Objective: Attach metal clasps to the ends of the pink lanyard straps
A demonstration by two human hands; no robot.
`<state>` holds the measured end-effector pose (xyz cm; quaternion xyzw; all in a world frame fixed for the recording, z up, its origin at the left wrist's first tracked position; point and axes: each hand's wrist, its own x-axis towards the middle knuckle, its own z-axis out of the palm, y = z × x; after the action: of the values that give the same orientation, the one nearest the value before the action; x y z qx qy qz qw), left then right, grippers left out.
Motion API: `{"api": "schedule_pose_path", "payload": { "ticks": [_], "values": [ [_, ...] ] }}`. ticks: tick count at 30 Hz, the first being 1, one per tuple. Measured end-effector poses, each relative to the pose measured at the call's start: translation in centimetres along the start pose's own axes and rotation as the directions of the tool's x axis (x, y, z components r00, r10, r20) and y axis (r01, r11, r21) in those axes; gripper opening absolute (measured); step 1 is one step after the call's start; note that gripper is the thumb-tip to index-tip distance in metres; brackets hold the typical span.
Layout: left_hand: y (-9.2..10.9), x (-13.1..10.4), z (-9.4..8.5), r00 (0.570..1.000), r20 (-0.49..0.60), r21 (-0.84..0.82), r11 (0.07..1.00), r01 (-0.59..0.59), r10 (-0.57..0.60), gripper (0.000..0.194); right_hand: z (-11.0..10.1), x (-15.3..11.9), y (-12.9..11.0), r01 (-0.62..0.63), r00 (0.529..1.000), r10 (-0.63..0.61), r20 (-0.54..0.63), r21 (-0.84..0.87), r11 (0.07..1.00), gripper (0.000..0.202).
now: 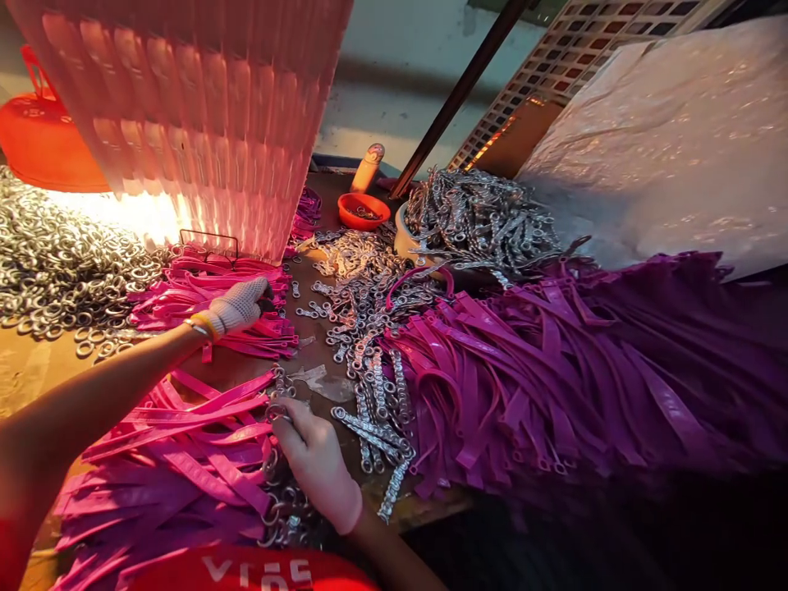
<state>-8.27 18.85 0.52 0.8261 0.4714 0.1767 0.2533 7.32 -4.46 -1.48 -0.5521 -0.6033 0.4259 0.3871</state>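
My left hand [237, 308], in a white knitted glove with a yellow cuff, rests over the upper pile of pink straps [178, 300]. Its fingertips are dark and hard to make out at the pile's right end. My right hand [317, 460], in a thin pale glove, has its thumb and forefinger pinched on a metal ring [277, 412] at the right edge of the lower pile of pink straps [203, 460]. Metal rings [289, 513] lie beneath and beside the right hand. Short metal links [375, 386] are spread just right of it.
A heap of rings [61, 263] lies at the left under an orange lamp [52, 135]. A ribbed translucent sheet [215, 107] stands behind. Ahead are a small orange bowl [363, 211] and a heaped basin [405, 238]. Purple straps [523, 369] cover the right side.
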Motion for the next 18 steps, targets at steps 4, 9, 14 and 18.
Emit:
{"api": "schedule_pose_path", "payload": {
  "ticks": [4, 9, 14, 18],
  "values": [
    [1.1, -7.1, 0.7, 0.993, 0.095, -0.241, 0.967, 0.085, -0.064, 0.014, 0.3, 0.3, -0.1, 0.078, 0.996, -0.082, -0.041, -0.083, 0.993, 0.031],
    [3.5, -16.1, 0.9, 0.903, 0.352, -0.618, 0.664, 0.422, -0.246, 0.031, 0.7, 0.3, -0.8, 0.354, 0.926, -0.377, 0.015, -0.380, 0.854, 0.033],
    [5.3, -20.1, 0.3, 0.885, 0.351, -0.685, 0.560, 0.466, -0.307, 0.046, 1.2, 0.3, -1.8, 0.392, 0.915, -0.381, 0.134, -0.527, 0.754, 0.032],
    [5.3, -20.8, 0.6, 0.928, 0.305, -0.708, 0.601, 0.372, -0.214, 0.050, 1.5, 0.1, -2.5, 0.403, 0.913, -0.330, 0.240, -0.649, 0.645, 0.025]
  ]
}}
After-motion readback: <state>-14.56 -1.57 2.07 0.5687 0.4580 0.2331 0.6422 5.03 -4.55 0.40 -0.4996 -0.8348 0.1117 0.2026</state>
